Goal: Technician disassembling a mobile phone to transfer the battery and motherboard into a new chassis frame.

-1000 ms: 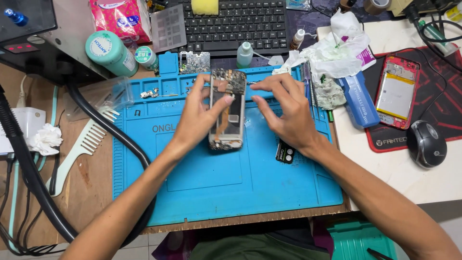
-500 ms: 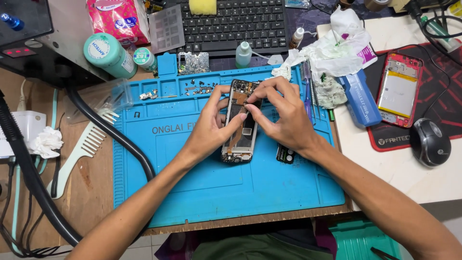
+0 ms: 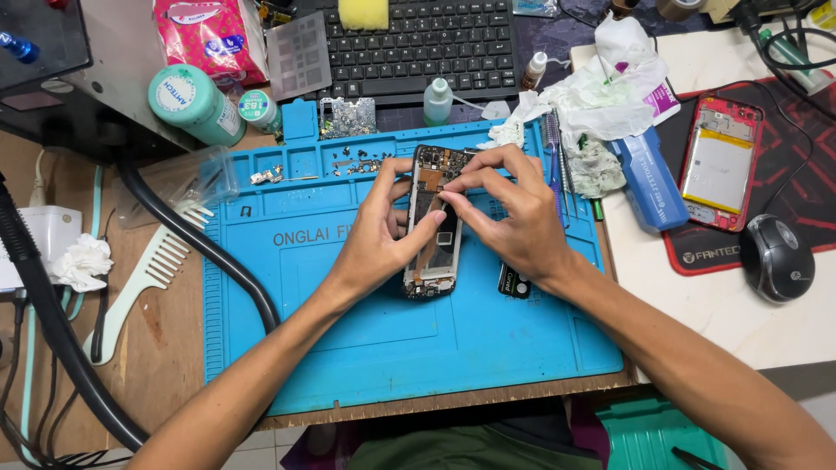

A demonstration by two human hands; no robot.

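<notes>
Blue mat covered your wooden table; keyboard, comb, mouse lay around. Both hands, left and right, pinched the opened phone.

Tabletop: bare brown wood on the left, white surface on the right.
Blue work mat: lay flat across the middle of the tabletop, reaching its near edge.
White comb: lay on the wood just left of the mat.
Black hose: ran across the wood and over the mat's left edge.
Keyboard: sat at the far side, behind the mat.
Red-and-black mouse pad: lay on the white part, carrying a black mouse.
</notes>
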